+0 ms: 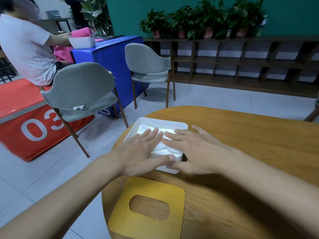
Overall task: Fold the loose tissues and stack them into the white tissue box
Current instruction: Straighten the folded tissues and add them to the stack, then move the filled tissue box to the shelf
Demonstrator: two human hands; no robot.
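- Nearest the body, at the front edge of the wooden table (250, 152): yellow lid (120, 219) with an oval slot, lying flat, off the box, between the two forearms and closer to the left one.
- Just beyond the lid: white tissue box (162, 121), uncovered, its long axis seemingly running away from the body and angled a little left.
- Inside the box: stack of folded tissues (165, 150), filling it to about rim height.
- On top of the stack: left hand (138, 152) and right hand (195, 150), side by side, fingers straight and spread, palms pressing flat; nothing gripped or pinched by either; thumbs meeting at the near rim.
- Key relation: tissues directly beneath both palms, lid back toward the body from the hands, left hand slightly nearer to it; probably a pull-back and lift for capping.
- No brand or label visible on box or lid.
- Farther left, on the floor: red mat (20, 107) printed with a large white "03".
- Beyond that: blue cover (110, 57) with pale writing, too blurred to read.
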